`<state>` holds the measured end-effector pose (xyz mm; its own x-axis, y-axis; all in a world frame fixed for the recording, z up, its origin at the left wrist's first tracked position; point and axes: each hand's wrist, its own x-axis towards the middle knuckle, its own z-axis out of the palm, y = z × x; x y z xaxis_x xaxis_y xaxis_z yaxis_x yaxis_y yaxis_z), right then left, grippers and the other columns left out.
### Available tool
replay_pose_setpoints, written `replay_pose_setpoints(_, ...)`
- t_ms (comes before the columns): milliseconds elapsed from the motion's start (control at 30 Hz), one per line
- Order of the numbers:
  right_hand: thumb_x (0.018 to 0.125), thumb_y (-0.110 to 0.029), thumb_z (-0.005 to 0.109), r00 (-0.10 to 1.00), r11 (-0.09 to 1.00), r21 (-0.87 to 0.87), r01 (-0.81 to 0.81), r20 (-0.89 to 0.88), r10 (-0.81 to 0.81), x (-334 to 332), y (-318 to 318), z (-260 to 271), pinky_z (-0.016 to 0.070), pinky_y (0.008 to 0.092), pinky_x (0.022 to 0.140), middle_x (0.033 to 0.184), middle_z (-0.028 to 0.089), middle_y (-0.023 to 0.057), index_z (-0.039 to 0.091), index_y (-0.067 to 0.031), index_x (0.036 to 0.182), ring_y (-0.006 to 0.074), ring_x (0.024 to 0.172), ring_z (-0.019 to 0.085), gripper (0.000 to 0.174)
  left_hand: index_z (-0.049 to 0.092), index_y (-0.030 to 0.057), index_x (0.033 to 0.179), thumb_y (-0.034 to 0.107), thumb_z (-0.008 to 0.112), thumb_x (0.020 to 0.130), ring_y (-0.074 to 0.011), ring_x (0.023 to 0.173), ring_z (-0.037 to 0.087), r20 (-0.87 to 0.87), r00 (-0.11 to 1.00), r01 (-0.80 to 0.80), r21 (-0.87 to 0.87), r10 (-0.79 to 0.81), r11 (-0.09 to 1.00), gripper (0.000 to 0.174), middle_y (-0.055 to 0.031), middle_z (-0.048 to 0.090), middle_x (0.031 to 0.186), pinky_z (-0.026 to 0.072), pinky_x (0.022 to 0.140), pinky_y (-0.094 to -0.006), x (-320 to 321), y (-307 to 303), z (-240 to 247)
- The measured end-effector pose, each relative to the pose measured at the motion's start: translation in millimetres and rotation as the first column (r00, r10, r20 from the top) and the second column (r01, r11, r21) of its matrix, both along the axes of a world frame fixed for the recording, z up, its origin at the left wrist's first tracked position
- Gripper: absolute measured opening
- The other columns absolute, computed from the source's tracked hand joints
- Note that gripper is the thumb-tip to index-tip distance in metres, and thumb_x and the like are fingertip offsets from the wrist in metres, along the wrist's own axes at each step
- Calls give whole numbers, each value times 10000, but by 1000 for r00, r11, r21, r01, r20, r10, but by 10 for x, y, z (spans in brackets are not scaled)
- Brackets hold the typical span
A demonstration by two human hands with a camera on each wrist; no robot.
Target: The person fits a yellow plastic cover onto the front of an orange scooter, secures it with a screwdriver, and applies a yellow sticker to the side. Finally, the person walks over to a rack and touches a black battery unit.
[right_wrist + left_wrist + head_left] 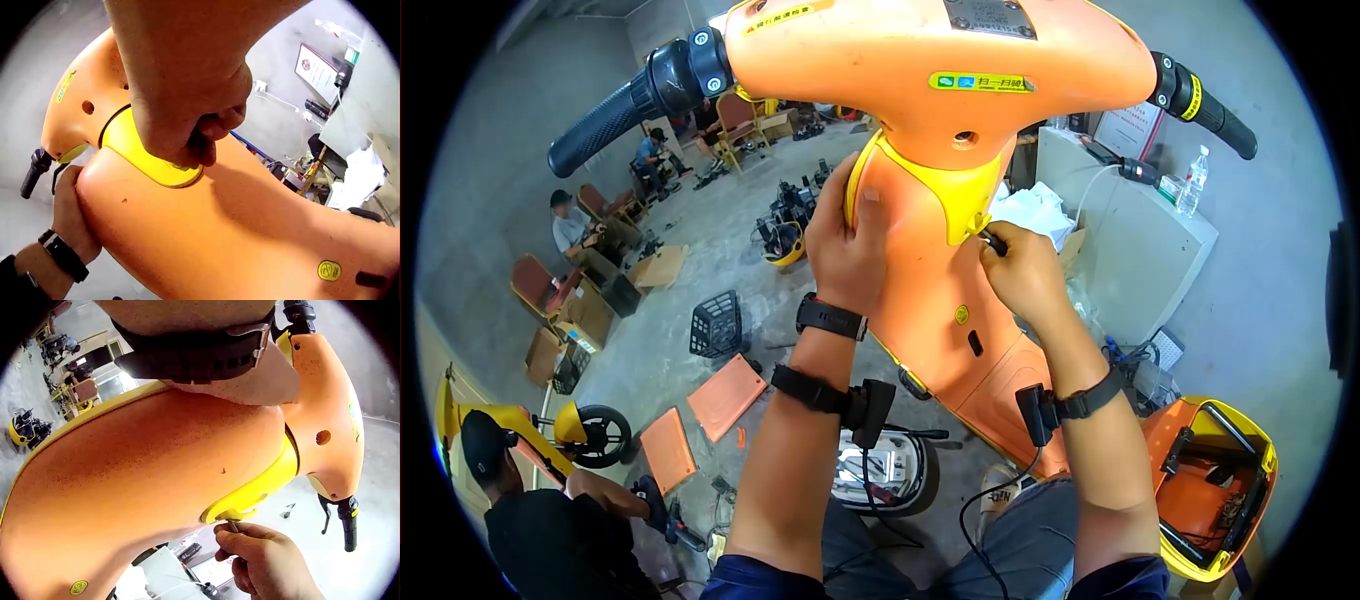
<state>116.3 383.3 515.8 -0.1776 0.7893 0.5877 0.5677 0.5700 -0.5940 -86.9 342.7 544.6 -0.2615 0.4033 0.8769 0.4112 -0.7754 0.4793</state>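
The right hand (1028, 275) clamps its fingers (237, 545) around a small tool (995, 242) at yellow trim (948, 188); the left hand (848, 250) grips the orange scooter (925, 285).

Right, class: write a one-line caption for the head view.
Left hand grips an orange scooter panel while the right hand holds a small tool at the yellow trim.

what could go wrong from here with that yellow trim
A slip of the thin tool in the right hand could scratch the yellow trim or orange body. Sideways force might crack the small yellow hook beside its tip. If the left hand loosens on the body's edge, the scooter could shift.
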Motion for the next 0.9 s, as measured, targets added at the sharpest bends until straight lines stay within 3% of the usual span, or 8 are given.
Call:
replay_pose_setpoints(100, 799, -150, 615, 999, 998, -58, -27, -43, 25, 8, -18, 42, 527, 448, 735, 859, 677, 221, 725, -53, 990, 420, 788, 653, 241, 579, -13, 1260, 325, 593, 986, -180, 1049, 629, -1, 1000, -8, 7, 8, 1000, 435, -121, 676, 1143, 481, 920, -318, 5, -17, 7)
replay_pose_setpoints(167, 800, -152, 614, 999, 997, -68, -45, -29, 43, 21, -21, 68, 527, 446, 735, 860, 678, 223, 725, -50, 989, 417, 789, 655, 242, 561, -23, 1288, 188, 526, 1021, -155, 1095, 580, -33, 999, -33, -45, 32, 998, 342, -90, 635, 1205, 453, 965, -300, 14, -61, 21)
replay_pose_setpoints(300, 802, -161, 620, 997, 990, -134, -52, -56, 45, 19, -32, 86, 529, 434, 736, 860, 680, 227, 726, -49, 990, 401, 795, 665, 244, 562, -21, 1288, 201, 529, 1021, -159, 1094, 581, -38, 999, -32, -31, 31, 999, 349, -91, 635, 1204, 453, 964, -303, 3, -29, 2)
replay_pose_setpoints(367, 802, -160, 627, 995, 990, -130, -63, -81, 52, 17, -13, 58, 529, 429, 735, 857, 681, 231, 722, -35, 988, 398, 799, 668, 243, 577, -12, 1266, 316, 598, 986, -170, 1049, 625, -16, 999, -28, 0, 28, 1000, 432, -116, 674, 1154, 487, 917, -315, -8, -5, -6)
replay_pose_setpoints(433, 802, -159, 635, 992, 989, -129, -66, -112, 52, 24, 15, 34, 529, 423, 735, 853, 681, 235, 717, -21, 985, 395, 803, 672, 244, 578, -11, 1268, 308, 600, 986, -167, 1049, 624, -14, 1000, -10, 4, 10, 1000, 425, -114, 673, 1157, 487, 917, -313, -24, 16, -21)
replay_pose_setpoints(567, 800, -145, 663, 993, 998, -28, -59, -105, 55, 33, 93, -35, 527, 420, 731, 842, 676, 236, 653, 34, 976, 405, 812, 668, 252, 580, -8, 1271, 288, 604, 987, -164, 1048, 622, -15, 1000, 4, 8, -4, 1000, 411, -110, 671, 1159, 486, 920, -308, -35, 23, -11)
replay_pose_setpoints(767, 839, -152, 678, 994, 952, 287, -106, 3, 110, 89, 61, -85, 518, 459, 688, 805, 656, 207, 665, -40, 1002, 389, 757, 656, 198, 580, -10, 1266, 281, 598, 989, -165, 1043, 623, -33, 999, -17, 23, 17, 1000, 402, -112, 671, 1154, 484, 922, -310, -9, 1, 1)
replay_pose_setpoints(900, 874, -234, 682, 982, 958, 287, 19, 175, -72, 101, -10, -95, 520, 454, 653, 879, 670, 173, 672, -78, 1041, 368, 743, 660, 229, 581, -17, 1254, 258, 600, 985, -165, 1031, 624, -2, 1000, -24, 18, 24, 1000, 385, -113, 673, 1126, 483, 915, -307, 20, -11, 3)
